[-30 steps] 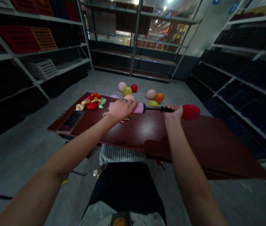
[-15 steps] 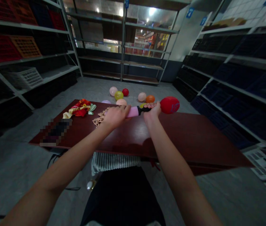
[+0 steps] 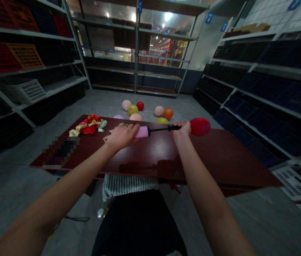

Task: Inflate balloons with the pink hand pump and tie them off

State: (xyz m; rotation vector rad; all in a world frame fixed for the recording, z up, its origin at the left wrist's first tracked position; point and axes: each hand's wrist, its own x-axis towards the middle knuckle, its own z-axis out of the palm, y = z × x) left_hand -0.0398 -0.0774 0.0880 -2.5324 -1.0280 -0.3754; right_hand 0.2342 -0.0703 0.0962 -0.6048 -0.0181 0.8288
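Observation:
A pink and black balloon pump (image 3: 143,132) lies level across the space above the table. My left hand (image 3: 123,136) is closed around its pink barrel. Around the black part at the other end, my right hand (image 3: 181,128) is wrapped, and a bare black rod shows between the two. A partly inflated red balloon (image 3: 200,127) with blue print sits just beyond my right hand; its neck is hidden by the fingers. Beige limp strips, possibly uninflated balloons (image 3: 107,136), lie partly behind my left hand. Further left is a pile of limp red, yellow and green balloons (image 3: 90,125).
The dark red-brown table (image 3: 150,160) spans the front. A pixelated dark object (image 3: 62,153) lies on its left part. Inflated balloons, among them an orange one (image 3: 168,113) and a yellow one (image 3: 133,109), are on the floor beyond. Shelves with crates (image 3: 25,56) flank both sides.
My hands have moved apart, drawing out the pump's black rod. My right hand and the red balloon shifted right and slightly down; the balloon looks about the same size.

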